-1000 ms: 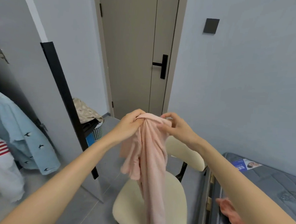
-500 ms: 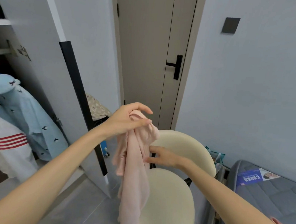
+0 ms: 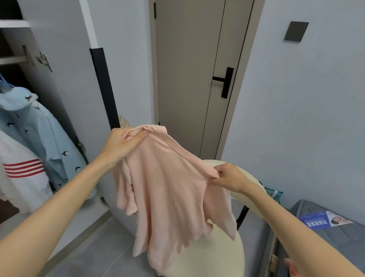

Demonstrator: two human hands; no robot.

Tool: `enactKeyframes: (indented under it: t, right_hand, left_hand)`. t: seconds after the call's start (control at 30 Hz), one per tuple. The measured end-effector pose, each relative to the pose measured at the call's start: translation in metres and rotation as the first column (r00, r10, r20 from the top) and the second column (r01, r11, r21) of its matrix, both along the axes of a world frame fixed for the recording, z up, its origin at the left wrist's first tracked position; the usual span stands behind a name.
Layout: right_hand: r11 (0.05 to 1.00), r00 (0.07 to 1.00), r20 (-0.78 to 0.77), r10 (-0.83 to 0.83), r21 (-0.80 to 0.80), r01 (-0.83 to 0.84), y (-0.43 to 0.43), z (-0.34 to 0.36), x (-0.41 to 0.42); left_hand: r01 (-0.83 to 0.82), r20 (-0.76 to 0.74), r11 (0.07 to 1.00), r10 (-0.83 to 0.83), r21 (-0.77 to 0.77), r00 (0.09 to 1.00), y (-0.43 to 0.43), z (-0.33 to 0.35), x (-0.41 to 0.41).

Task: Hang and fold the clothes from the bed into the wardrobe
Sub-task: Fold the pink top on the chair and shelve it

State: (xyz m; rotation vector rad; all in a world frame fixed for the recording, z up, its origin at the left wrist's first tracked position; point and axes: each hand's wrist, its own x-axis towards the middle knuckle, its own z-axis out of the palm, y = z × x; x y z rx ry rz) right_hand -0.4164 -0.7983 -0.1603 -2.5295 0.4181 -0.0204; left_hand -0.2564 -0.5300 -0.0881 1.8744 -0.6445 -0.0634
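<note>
Above the chair [image 3: 207, 270], the pink shirt [image 3: 169, 191] now hangs spread out, no longer bunched. The left hand [image 3: 121, 141] grips its top edge, and the right hand [image 3: 228, 177] has shifted outward to pinch a shoulder. The shirt appears ready for hanging.

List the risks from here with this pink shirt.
1. The right grip pinches only a thin fold of the pink shirt, which may slip free.
2. Its hem hangs low over the cream chair and may snag.
3. The left grip bunches the collar, so it may hang or fold crooked.
</note>
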Motion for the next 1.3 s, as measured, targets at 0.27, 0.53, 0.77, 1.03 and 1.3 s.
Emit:
enactKeyframes:
  t: [0.27,0.53,0.77,1.03,1.3]
  right_hand:
    - [0.810,0.972,0.080,-0.220,0.571,0.137,-0.006,0.001,-0.022]
    - [0.787,0.975,-0.067,-0.214,0.579,0.213,0.009,0.031,-0.034]
    - [0.908,0.929,-0.321,-0.185,0.306,0.286,0.014,0.035,-0.049]
    - [0.919,0.938,-0.311,-0.155,0.303,0.252,-0.019,0.018,-0.019]
    - [0.907,0.905,0.169,-0.391,-0.093,0.410,-0.083,0.045,0.062]
  left_hand:
    - [-0.089,-0.066,0.994,0.084,-0.068,0.994,0.010,-0.008,0.011]
    - [-0.152,-0.022,0.987,0.151,-0.060,0.988,0.018,-0.029,0.029]
    - [-0.032,0.061,0.999,0.031,0.005,0.998,0.012,-0.045,0.045]
    - [-0.228,0.343,0.900,0.095,0.370,0.934,-0.019,-0.062,0.068]
    - [-0.393,0.327,0.853,0.283,0.343,0.901,-0.076,-0.023,0.100]
